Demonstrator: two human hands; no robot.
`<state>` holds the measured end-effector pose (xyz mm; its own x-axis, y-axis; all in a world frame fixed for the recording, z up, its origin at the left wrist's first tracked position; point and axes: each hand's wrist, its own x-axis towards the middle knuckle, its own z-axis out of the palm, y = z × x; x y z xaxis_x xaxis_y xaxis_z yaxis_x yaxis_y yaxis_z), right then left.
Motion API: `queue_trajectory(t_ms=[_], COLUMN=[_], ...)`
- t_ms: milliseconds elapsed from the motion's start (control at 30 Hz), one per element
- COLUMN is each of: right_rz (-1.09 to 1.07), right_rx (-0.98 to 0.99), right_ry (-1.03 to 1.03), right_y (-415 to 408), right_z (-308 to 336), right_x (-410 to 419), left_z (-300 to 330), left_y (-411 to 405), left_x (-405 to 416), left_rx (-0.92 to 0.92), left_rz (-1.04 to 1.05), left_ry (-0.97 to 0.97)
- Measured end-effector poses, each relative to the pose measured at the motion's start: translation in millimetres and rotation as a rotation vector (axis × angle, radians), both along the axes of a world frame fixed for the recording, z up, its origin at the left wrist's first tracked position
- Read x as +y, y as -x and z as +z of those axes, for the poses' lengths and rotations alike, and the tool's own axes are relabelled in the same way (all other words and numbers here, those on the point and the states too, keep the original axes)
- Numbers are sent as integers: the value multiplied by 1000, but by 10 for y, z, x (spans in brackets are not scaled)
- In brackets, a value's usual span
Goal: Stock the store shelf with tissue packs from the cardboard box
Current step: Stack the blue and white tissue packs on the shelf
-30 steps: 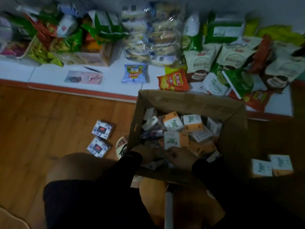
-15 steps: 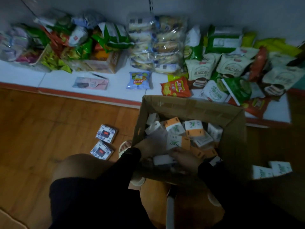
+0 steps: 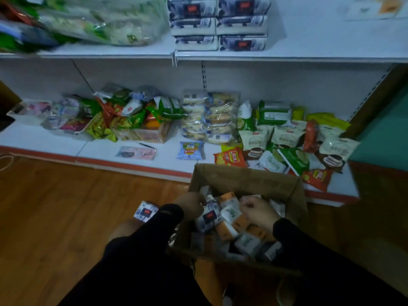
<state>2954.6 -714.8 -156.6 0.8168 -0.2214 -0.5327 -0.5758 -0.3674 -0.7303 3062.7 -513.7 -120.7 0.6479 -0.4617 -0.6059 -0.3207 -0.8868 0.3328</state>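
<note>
**Both hands in the tissue box before the shelving**

The left hand point(image 3: 191, 204) grasps a grey-white tissue pack with a red label point(image 3: 208, 217), lifted above the cardboard box point(image 3: 247, 180) standing on the wooden floor point(image 3: 66, 206). The right hand point(image 3: 258, 212) is curled beside a white-and-orange pack printed "Facial" point(image 3: 230, 212); whether its grip encloses anything cannot be told. Matching red-label packs point(image 3: 218, 24) are stacked on the upper shelf point(image 3: 309, 51); another point(image 3: 145, 212) lies on the floor. Snack bags point(image 3: 229, 157) crowd the bottom shelf point(image 3: 165, 160), their writing unreadable.
</note>
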Motion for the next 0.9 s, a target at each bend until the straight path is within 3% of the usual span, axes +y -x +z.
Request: queue_trajectory(t_ms=[267,433,533,600,667,900], right_rz=[115,178,205,225,225,58], right_rx=[153,258,280,289,296,204], right_ry=[102,42,-26,-96,-194,-313], right_y=[-214,-572,-779,-898,-983,-977], right_z=[-545,-915,-1110,-1215,-1325,-1204], right_x=[133,121,147,194,250,233], left_z=[-694,-1866,-1730,-1798,-1892,-2026], left_y=[89,46,40,33,-3,-54], left_x=[-84,-26,-71,-83,-83,-104], left_rx=[39,184,286,369,338,244], left_rz=[39,203,274,442,382,685], left_ry=[-86,-50,-62,-37,-43,229])
